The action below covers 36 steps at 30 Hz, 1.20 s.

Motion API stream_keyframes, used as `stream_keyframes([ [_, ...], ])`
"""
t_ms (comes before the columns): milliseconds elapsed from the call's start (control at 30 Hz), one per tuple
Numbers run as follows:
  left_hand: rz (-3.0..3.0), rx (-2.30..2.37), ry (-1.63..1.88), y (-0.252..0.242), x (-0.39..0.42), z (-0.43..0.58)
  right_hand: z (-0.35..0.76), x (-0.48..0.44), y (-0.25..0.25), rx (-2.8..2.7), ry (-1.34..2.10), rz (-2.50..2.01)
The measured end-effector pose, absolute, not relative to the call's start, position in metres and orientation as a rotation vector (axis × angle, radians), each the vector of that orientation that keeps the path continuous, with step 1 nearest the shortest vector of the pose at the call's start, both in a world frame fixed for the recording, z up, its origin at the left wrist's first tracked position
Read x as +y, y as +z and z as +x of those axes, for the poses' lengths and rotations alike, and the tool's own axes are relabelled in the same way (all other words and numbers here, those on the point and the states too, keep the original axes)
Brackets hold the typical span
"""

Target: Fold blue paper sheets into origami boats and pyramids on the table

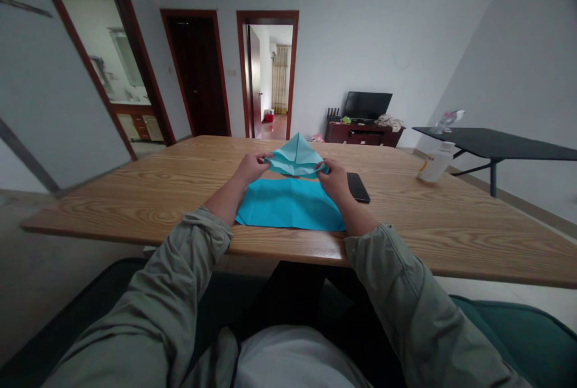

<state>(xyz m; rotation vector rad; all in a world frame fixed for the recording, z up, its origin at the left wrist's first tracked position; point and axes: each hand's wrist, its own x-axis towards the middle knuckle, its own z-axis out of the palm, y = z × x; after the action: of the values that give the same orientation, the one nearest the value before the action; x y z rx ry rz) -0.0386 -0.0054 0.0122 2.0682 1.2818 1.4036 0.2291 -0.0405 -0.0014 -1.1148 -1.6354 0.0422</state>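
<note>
A folded light-blue paper hat (pixel 296 156) with a pointed top is held up over the table. My left hand (pixel 253 168) pinches its left lower corner between thumb and fingers. At the opposite corner, my right hand (pixel 332 177) is closed on the paper's brim. Below the hat, a brighter blue sheet of paper (pixel 291 203) with visible creases lies flat near the table's front edge. Just right of my right hand is a dark phone (pixel 358 187) lying on the wood, partly hidden by the hand.
The wooden table (pixel 180 189) spans the view. A translucent plastic bottle (pixel 436 163) stands at its right side. Beyond it is a black folding table (pixel 500 142) with a clear plastic item on top. A television (pixel 368 105) sits on a low cabinet by the far wall.
</note>
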Motion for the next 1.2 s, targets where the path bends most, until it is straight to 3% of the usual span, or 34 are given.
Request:
stream_keyframes([
  [700,2.203,1.350,1.304,0.014,-0.006,-0.039,0.229,-0.037,-0.003,-1.664,-0.023,-1.319],
  [867,2.241,1.304,1.553,0.016,-0.003,-0.041,0.229,-0.040,-0.002,-1.620,0.014,-1.340],
  [1200,1.780,1.198,1.977,0.027,-0.007,-0.052,0.231,-0.039,-0.004,-1.489,0.200,-1.287],
])
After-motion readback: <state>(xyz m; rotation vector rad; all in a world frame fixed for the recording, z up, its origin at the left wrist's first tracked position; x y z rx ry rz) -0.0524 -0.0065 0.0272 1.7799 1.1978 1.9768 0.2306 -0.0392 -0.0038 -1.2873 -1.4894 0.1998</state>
